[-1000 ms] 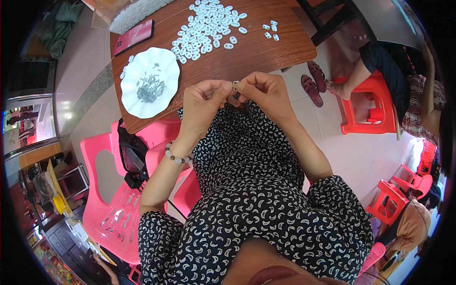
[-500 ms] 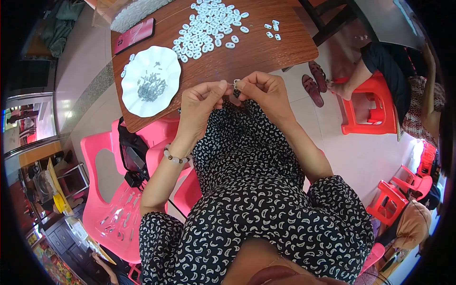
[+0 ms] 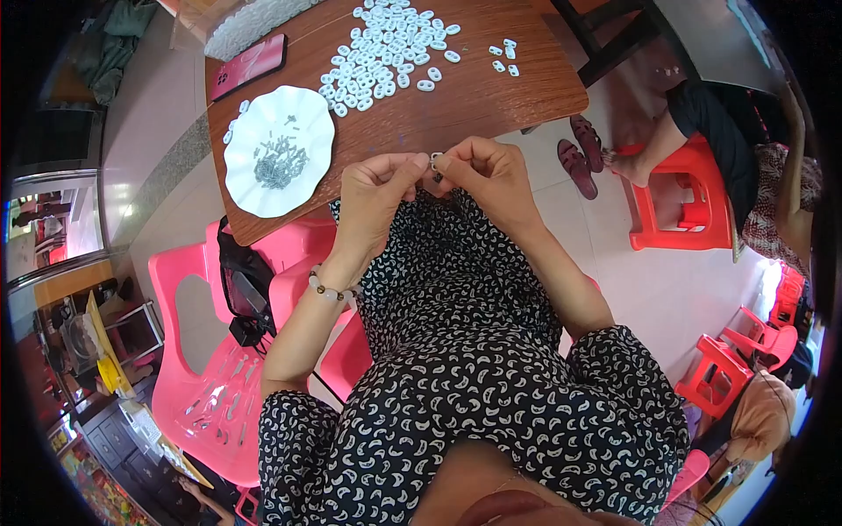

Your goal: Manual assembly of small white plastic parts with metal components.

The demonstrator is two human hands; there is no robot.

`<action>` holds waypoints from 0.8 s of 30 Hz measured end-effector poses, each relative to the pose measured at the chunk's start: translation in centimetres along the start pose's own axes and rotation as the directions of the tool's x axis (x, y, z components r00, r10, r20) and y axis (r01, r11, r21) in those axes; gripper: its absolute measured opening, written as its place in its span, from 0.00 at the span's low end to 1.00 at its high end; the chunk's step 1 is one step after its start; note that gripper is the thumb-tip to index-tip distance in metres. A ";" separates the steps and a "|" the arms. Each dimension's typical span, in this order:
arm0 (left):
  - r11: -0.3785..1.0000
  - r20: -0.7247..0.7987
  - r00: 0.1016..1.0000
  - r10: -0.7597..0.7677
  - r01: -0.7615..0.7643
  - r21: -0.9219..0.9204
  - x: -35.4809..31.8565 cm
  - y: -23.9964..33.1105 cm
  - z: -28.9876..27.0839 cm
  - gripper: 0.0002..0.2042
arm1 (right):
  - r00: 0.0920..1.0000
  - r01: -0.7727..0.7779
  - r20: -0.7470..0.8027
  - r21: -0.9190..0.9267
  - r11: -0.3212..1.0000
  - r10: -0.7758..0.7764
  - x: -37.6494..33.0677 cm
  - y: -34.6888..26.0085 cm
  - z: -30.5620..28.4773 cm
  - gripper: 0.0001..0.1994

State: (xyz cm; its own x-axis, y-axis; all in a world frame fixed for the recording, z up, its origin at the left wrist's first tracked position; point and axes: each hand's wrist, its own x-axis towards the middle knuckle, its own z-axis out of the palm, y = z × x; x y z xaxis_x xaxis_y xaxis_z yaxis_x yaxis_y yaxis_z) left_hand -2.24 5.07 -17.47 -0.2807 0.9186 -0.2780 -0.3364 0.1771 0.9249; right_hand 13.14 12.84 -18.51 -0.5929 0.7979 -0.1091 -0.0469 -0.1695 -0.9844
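Remotely, I see the right hand (image 3: 493, 180) pinching a white piece (image 3: 435, 156); beside it, the left hand (image 3: 372, 189), fingertips closed, contents unclear.

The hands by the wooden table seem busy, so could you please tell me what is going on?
The person's right hand pinches a small pale piece. The left hand, pinched closed, meets it; anything it grips is too small to tell. On the wooden table lie a heap of white two-holed pieces and a plate with grey bits.

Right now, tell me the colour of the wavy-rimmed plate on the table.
The plate is white; the head view shows it best.
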 end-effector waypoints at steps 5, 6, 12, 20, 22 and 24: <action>0.999 0.021 0.999 -0.040 0.040 0.000 0.1 0.0 0.0 0.10 | 1.000 -0.026 -0.007 0.020 0.999 0.026 0.1 -0.3 -0.1 0.08; 0.997 0.039 0.996 -0.074 0.075 -0.008 0.1 0.0 0.1 0.11 | 1.000 -0.020 -0.008 0.019 1.000 0.020 0.2 -0.4 -0.3 0.08; 0.994 -0.021 0.999 0.039 -0.037 0.103 2.8 0.3 -0.4 0.10 | 0.995 -0.031 -0.096 0.076 0.997 0.038 0.5 -1.2 -2.1 0.07; 0.345 0.193 0.847 0.496 -0.396 0.851 8.7 1.8 0.9 0.12 | 0.987 -0.001 -0.161 0.142 0.990 0.024 -0.5 -1.0 -3.4 0.07; 0.212 0.274 0.839 0.470 -0.409 0.888 10.0 1.4 0.9 0.12 | 0.987 -0.012 -0.154 0.158 0.987 0.037 -0.6 -0.9 -3.4 0.07; 0.106 0.333 0.802 0.496 -0.436 0.894 10.9 1.1 0.3 0.11 | 0.988 -0.032 -0.147 0.166 0.986 0.057 -0.7 -1.1 -3.3 0.07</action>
State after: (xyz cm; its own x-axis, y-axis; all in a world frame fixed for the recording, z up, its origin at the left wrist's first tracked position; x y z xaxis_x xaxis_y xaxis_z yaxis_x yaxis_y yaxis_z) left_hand -5.38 15.34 -19.40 -0.0930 0.9421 0.3221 0.8902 -0.0662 0.4508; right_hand 16.28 14.42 -17.82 -0.4702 0.8632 -0.1838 -0.1607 -0.2885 -0.9439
